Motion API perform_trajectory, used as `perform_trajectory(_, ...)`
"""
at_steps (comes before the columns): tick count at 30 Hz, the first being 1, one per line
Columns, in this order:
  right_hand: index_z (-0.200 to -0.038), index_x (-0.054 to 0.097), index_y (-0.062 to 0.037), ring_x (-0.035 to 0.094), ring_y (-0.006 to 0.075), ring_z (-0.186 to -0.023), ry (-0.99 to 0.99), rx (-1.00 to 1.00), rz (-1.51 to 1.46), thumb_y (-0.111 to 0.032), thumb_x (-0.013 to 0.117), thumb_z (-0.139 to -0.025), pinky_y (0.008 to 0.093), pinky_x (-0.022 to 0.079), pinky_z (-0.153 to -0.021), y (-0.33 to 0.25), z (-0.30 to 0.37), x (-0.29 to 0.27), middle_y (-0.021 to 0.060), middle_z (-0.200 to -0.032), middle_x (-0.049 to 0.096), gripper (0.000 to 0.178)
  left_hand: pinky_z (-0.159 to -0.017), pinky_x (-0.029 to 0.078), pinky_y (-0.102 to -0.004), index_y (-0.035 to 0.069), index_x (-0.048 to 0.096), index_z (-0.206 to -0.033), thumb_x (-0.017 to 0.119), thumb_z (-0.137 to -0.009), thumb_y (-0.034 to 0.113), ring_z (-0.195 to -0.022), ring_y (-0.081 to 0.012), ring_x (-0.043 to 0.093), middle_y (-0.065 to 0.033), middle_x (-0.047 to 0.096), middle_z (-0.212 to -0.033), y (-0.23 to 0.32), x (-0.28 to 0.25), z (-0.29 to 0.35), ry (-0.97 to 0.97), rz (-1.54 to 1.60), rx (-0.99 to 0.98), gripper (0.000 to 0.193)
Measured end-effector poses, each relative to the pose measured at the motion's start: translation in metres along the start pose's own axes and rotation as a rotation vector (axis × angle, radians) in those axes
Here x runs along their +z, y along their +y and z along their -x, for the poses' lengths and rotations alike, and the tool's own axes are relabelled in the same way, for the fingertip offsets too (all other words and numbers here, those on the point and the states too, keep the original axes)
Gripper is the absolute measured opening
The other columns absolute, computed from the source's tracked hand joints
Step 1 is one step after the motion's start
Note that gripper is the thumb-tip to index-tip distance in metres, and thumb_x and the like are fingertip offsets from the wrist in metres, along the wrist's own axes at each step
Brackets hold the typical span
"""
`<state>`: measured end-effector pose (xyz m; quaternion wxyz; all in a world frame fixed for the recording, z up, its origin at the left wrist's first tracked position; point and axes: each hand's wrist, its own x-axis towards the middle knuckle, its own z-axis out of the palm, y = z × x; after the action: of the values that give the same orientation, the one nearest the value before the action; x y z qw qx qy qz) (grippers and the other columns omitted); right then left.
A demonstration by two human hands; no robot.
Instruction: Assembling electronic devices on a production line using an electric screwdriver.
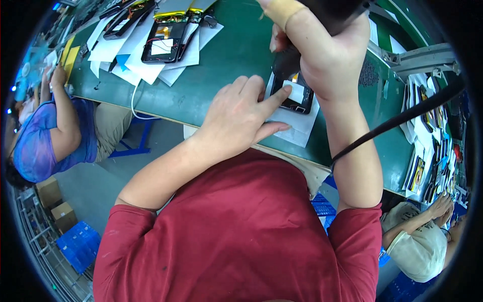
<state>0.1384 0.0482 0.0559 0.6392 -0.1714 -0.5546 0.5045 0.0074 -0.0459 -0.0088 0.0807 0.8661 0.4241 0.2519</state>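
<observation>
My right hand [337, 60] is wrapped round a dark, thick-bodied hand tool [343, 12], held above the work. Its exact kind does not show, and its lower end is partly hidden by my fingers. A tan wrap covers part of one finger. Below it, an opened black electronic device [305, 107], flat like a phone, lies on a white sheet [299, 132]. A white rectangular piece [293, 93] sits on the device. My left hand [234, 110] reaches in from the left, index finger stretched onto that white piece, thumb apart over the sheet.
Opened devices [163, 43] lie on papers at the back left of the green table [191, 93]. A black cord [402, 118] crosses my right forearm. Small dark parts [369, 75] are heaped on the right. Co-workers sit left [60, 126] and right [417, 246].
</observation>
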Motion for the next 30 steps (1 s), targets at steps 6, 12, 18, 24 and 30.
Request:
perform_trajectory(6,-0.102,0.066,0.0014,0.058,0.0077,-0.056,0.117,0.246,0.159,-0.008,0.080,-0.087,0.0229,0.044,-0.051,-0.024,0.014,0.010,0.0025,-0.072,0.066,0.023,-0.066,0.045,-0.0373,0.014,0.071,-0.131,0.079,-0.083,0.045,-0.079,-0.0246,0.050,-0.0075,0.048,-0.089,0.000,0.000,0.004,0.005,-0.018,-0.023,0.058)
perform_trajectory(12,-0.100,0.066,0.0011,0.058,0.0074,-0.056,0.092,0.208,0.193,-0.009,0.080,-0.086,0.0228,0.044,-0.051,-0.021,0.017,0.011,0.0025,-0.072,0.066,0.022,-0.066,0.045,-0.0373,0.014,0.071,-0.130,0.079,-0.082,0.046,-0.080,-0.0246,0.051,-0.0074,0.047,-0.089,-0.002,0.003,0.007,0.023,-0.004,-0.013,0.058)
perform_trajectory(18,-0.097,0.066,0.0006,0.058,0.0073,-0.056,0.096,0.236,0.210,-0.007,0.079,-0.087,0.0228,0.044,-0.051,-0.017,0.018,0.015,0.0025,-0.071,0.066,0.018,-0.068,0.045,-0.0378,0.014,0.071,-0.127,0.079,-0.082,0.045,-0.081,-0.0249,0.051,-0.0074,0.048,-0.090,-0.002,0.004,0.008,0.014,-0.010,-0.014,0.056)
perform_trajectory(24,-0.089,0.065,-0.0011,0.056,0.0080,-0.052,0.135,0.183,0.241,-0.006,0.078,-0.087,0.0232,0.043,-0.048,-0.007,0.018,0.016,0.0014,-0.068,0.063,0.014,-0.070,0.047,-0.0380,0.015,0.069,-0.131,0.078,-0.083,0.045,-0.085,-0.0257,0.053,-0.0076,0.049,-0.092,-0.003,0.003,0.007,-0.019,-0.027,-0.013,0.058)
perform_trajectory(30,-0.086,0.066,-0.0024,0.055,0.0079,-0.050,0.162,0.187,0.267,-0.009,0.079,-0.088,0.0239,0.042,-0.046,-0.007,0.015,0.015,0.0005,-0.066,0.063,0.015,-0.070,0.048,-0.0384,0.014,0.067,-0.131,0.078,-0.083,0.044,-0.084,-0.0259,0.053,-0.0081,0.051,-0.093,-0.001,0.003,0.004,0.003,-0.047,0.023,0.057)
